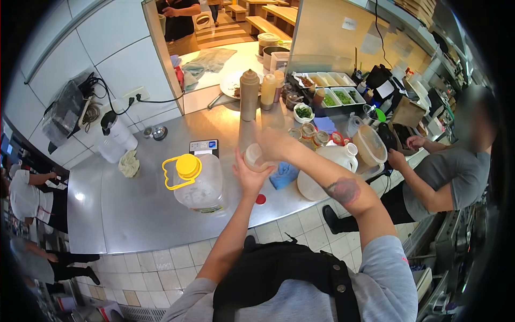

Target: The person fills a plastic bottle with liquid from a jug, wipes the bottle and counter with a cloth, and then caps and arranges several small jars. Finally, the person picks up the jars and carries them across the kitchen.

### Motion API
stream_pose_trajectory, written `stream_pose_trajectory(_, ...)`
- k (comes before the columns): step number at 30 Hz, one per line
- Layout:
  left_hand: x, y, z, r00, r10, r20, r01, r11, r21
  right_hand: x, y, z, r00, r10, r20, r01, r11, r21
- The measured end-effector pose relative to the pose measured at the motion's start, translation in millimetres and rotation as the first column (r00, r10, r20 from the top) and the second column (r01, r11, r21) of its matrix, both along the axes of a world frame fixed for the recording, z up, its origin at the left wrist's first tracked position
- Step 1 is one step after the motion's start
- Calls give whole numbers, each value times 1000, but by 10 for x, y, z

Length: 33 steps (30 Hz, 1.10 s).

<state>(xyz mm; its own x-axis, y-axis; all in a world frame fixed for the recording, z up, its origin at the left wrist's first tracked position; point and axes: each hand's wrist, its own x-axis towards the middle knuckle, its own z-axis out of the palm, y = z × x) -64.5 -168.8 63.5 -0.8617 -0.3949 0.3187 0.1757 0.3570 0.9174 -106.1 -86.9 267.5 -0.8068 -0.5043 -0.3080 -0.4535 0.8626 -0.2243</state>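
Observation:
My left hand (249, 174) is wrapped round a clear plastic bottle (253, 154) above the steel counter (139, 204). Across the bottle's upper part lies my right hand (272, 144), smeared by motion, its fingers not clear. A small red cap (260, 199) rests near the counter's front edge. To the left stands a large clear jug (199, 185) with a yellow lid and handle. A blue cloth (284, 175) lies right of my left hand, beside a white jug (327, 172) partly hidden by my right forearm.
Tall squeeze bottles (249, 96) stand behind my hands. A digital scale (204, 146) sits behind the yellow-lidded jug. Food trays (332, 88) and jars are at the back right. A co-worker (440, 172) stands at the right; other people are at the far left.

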Motion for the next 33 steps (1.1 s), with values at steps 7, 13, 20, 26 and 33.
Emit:
stream_pose_trajectory(7,-4,-10,-2,999,-40,4,40,999,-5,-189,30,-317,997,72,25,-71,997,-37)
stream_pose_trajectory(13,-3,10,-24,1000,-11,-25,11,999,-31,-240,136,-554,907,337,-254,-359,932,-45)
stream_pose_trajectory(20,14,-20,30,998,-56,-6,56,998,-42,-114,82,-303,953,182,-242,-190,982,-10)
stream_pose_trajectory(26,-80,-60,-126,982,-145,-117,152,987,53,-93,-1,-731,944,140,-299,-164,985,-54)
stream_pose_trajectory(33,-137,-52,-297,983,-82,-167,73,995,-63,101,-94,-719,917,-115,-381,78,991,-111)
